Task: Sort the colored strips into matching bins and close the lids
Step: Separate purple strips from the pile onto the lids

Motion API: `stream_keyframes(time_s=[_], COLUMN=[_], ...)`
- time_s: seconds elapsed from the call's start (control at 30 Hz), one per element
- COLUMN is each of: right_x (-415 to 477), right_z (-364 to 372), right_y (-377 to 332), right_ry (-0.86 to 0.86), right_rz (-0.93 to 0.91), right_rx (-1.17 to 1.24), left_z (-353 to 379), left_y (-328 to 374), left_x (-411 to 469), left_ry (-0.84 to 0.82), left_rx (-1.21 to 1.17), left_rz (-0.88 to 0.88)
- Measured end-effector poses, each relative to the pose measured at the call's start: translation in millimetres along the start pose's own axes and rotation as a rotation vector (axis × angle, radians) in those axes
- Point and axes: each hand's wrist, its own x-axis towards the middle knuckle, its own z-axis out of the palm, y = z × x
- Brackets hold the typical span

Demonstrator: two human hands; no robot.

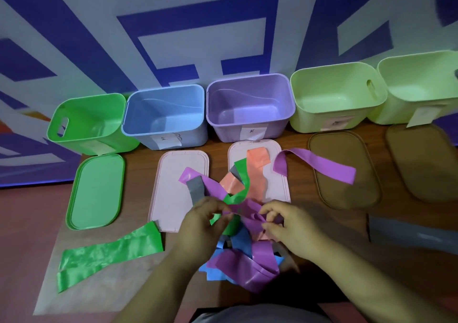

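A wall (223,37) with a blue and white pattern rises just behind the brown counter (342,228). Along the far edge we see five open bins in a row, close side by side: green bin (106,114), blue bin (163,114), purple bin (247,104) and two pale green bins (334,94) (421,82). Their lids lie flat in front: a green lid (96,191) along the counter's left edge, two pink lids (168,194) (275,174) and two brown lids (342,146) (426,164).

The tangle of strips (247,265) sits at the middle near edge and spreads onto both pink lids. Our left hand (205,221) and right hand (292,226) both have curled fingers pinching strips at its top. One green strip (109,253) lies apart at the near left; one purple strip (322,164) reaches onto the nearer brown lid. Bare counter shows right of the hands.
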Motion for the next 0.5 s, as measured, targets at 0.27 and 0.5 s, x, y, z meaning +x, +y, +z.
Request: stream_keyframes(time_s=[0.27, 0.5], right_x=[-3, -8], right_z=[-39, -75], right_y=[3, 23], right_ry=[0.132, 0.297], right_rz=[0.004, 0.006], right_rx=[0.275, 0.4], left_z=[1, 26], left_y=[55, 87], left_x=[29, 62], left_ry=[0.011, 0.031], left_rx=[-0.206, -0.341], left_rz=[-0.056, -0.036])
